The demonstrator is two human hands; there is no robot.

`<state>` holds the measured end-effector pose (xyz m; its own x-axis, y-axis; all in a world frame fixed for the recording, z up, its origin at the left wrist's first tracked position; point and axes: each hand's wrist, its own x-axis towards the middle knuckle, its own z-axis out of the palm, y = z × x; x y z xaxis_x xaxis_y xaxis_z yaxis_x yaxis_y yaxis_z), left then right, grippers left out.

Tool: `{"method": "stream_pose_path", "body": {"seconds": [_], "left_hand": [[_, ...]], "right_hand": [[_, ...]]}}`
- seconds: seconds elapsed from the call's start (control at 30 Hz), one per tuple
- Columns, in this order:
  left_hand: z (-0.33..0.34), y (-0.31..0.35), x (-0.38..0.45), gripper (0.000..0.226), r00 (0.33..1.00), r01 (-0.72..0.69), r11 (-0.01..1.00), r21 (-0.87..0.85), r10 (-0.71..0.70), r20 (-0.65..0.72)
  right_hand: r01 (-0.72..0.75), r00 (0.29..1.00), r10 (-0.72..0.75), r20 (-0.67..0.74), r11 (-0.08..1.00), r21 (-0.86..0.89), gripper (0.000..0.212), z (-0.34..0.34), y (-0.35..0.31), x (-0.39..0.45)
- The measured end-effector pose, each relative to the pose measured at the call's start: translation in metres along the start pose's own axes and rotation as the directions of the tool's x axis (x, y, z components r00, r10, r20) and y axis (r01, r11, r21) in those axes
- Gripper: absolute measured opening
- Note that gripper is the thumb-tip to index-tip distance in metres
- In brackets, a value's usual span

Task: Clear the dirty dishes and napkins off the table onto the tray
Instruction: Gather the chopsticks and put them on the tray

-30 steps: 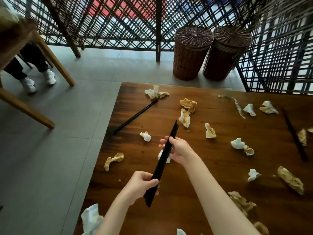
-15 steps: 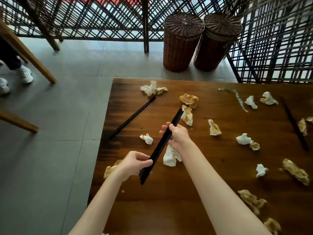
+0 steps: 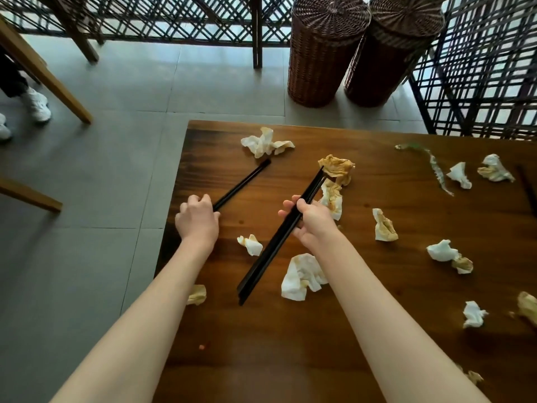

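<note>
Two hands over table (image 3: 377, 330): right hand (image 3: 312, 225) grips black chopstick bundle (image 3: 279, 237) mid-length, left hand (image 3: 197, 218) curled on near end of single chopstick (image 3: 242, 183), stained napkins (image 3: 303, 276) scattered.

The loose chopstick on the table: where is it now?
Head view, left part of the table: the loose chopstick lies between the left hand and a crumpled napkin.

Some fourteen crumpled napkins (image 3: 302, 276) on the table (image 3: 290, 350), three lots of black chopsticks (image 3: 270, 248) on or above the table, two wicker baskets (image 3: 319, 53) beyond the table
</note>
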<state>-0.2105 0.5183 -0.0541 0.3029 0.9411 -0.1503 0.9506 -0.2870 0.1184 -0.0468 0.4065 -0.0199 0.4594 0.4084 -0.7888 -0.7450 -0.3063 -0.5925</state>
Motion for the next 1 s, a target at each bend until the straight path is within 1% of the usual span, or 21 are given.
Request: {"method": "stream_pose_path", "body": {"seconds": [0.07,0.13,0.2,0.3,0.43,0.5,0.6,0.67,0.73,0.8,0.83,0.9,0.97,1.0], "left_hand": [[0.005,-0.001,0.003,0.031,1.000,-0.002,0.997,0.077,0.001,0.012],[0.007,-0.001,0.005,0.023,1.000,-0.001,0.997,0.076,0.002,-0.018],[0.007,0.000,0.006,0.021,1.000,0.013,0.999,0.045,-0.012,-0.024],[0.007,0.001,0.009,0.021,0.999,0.041,0.999,0.016,-0.041,0.012],[0.009,-0.001,0.015,0.026,0.987,0.103,0.994,-0.038,-0.097,0.130],[0.008,-0.001,0.015,0.026,0.980,0.125,0.991,-0.057,-0.114,0.165],[0.002,0.000,0.009,0.026,0.977,0.149,0.986,-0.073,-0.136,0.163],[-0.008,0.001,0.001,0.025,0.979,0.171,0.969,-0.177,-0.148,0.138],[-0.021,0.004,-0.012,0.023,0.986,0.150,0.921,-0.359,-0.110,0.128],[-0.035,0.011,-0.035,0.021,0.982,0.097,0.838,-0.536,0.006,0.187],[-0.041,0.016,-0.049,0.019,0.970,0.087,0.789,-0.608,0.073,0.234],[-0.049,0.024,-0.078,0.011,0.925,0.127,0.683,-0.719,0.181,0.335],[-0.049,0.031,-0.105,0.005,0.881,0.175,0.598,-0.782,0.260,0.396],[-0.048,0.033,-0.116,0.004,0.865,0.189,0.575,-0.796,0.287,0.412]], "right_hand": [[0.004,1.000,-0.004,0.011,1.000,0.004,0.015,0.001,-0.001,0.001],[0.009,1.000,-0.010,0.023,1.000,0.007,0.015,0.002,-0.003,0.002],[0.012,1.000,-0.012,0.028,1.000,0.012,0.015,0.002,-0.003,0.002],[0.009,1.000,-0.009,0.020,1.000,0.010,0.015,0.001,-0.003,0.001],[0.007,1.000,-0.007,0.006,1.000,0.014,0.015,-0.004,-0.002,-0.002],[0.012,1.000,-0.012,-0.002,1.000,0.015,0.015,-0.008,-0.003,-0.005],[0.030,0.999,-0.029,-0.020,0.999,0.016,0.015,-0.014,-0.006,-0.013],[0.060,0.998,-0.060,-0.029,0.998,0.012,0.015,-0.019,-0.009,-0.020],[0.090,0.995,-0.090,-0.031,0.996,0.010,0.015,-0.024,-0.010,-0.028],[0.116,0.993,-0.116,-0.026,0.993,0.013,0.015,-0.031,-0.012,-0.038],[0.128,0.992,-0.127,-0.023,0.992,0.016,0.016,-0.034,-0.012,-0.044],[0.149,0.989,-0.148,-0.025,0.989,0.027,0.017,-0.041,-0.012,-0.055],[0.167,0.986,-0.166,-0.030,0.985,0.045,0.018,-0.048,-0.010,-0.066],[0.174,0.985,-0.172,-0.027,0.983,0.065,0.018,-0.052,-0.008,-0.071]]}}
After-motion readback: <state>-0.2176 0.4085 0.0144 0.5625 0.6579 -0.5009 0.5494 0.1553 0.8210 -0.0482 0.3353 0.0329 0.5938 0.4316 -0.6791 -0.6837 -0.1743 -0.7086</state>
